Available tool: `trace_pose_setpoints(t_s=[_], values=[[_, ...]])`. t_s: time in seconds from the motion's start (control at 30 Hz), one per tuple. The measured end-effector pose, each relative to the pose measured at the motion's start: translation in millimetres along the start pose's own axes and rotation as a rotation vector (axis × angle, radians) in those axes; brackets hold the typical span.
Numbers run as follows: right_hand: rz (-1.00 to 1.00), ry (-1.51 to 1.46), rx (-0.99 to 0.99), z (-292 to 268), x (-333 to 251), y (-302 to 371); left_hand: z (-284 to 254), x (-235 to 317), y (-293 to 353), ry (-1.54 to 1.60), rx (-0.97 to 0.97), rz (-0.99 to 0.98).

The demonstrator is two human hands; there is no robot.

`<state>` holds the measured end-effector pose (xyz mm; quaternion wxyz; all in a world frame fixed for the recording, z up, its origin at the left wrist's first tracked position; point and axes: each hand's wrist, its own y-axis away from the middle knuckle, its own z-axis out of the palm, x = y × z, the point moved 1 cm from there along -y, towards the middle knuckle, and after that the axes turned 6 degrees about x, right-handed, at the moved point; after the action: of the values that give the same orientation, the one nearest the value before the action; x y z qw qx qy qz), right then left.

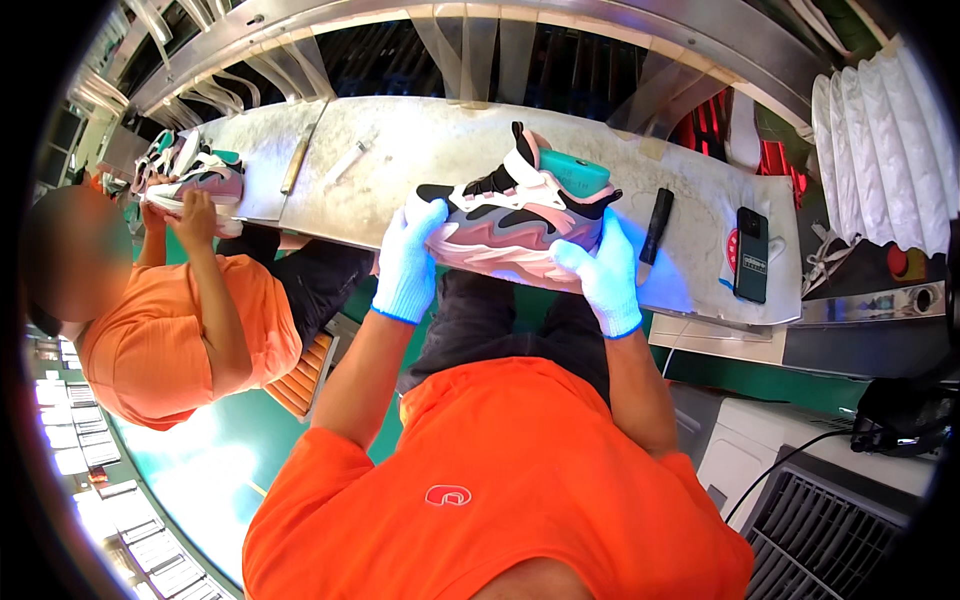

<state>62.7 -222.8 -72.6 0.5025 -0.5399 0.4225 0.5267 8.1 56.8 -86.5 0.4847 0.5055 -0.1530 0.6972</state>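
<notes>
Between my two gloved hands is a sneaker (520, 225) in pink, grey, white and black, with a teal shoe last (575, 174) showing in its collar. My left hand (412, 255), in a white knit glove, grips the toe end. At the heel, my right hand (605, 270), gloved the same way, holds on with the thumb along the pink sole. The toe points left and the side of the shoe faces me, over the front edge of the worktable (400, 135). A black-handled knife (656, 232) lies just right of my right hand.
A phone (752, 255) rests on the table at the right. Farther left lie a wooden-handled tool (297, 160) and a small white stick-like item (346, 162). A co-worker in orange (190, 330) sits at the left, handling another sneaker (205, 183). Clear strips (465, 60) hang behind the table.
</notes>
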Motion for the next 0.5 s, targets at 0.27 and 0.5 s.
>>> trace_pose_setpoints(t_s=[0.27,0.5], values=[[0.027,-0.037,0.203,-13,47,-12,-7,-6,-35,-0.292,0.113,0.097],[0.090,-0.172,0.062,-14,34,-20,8,5,-26,-0.287,0.141,0.035]])
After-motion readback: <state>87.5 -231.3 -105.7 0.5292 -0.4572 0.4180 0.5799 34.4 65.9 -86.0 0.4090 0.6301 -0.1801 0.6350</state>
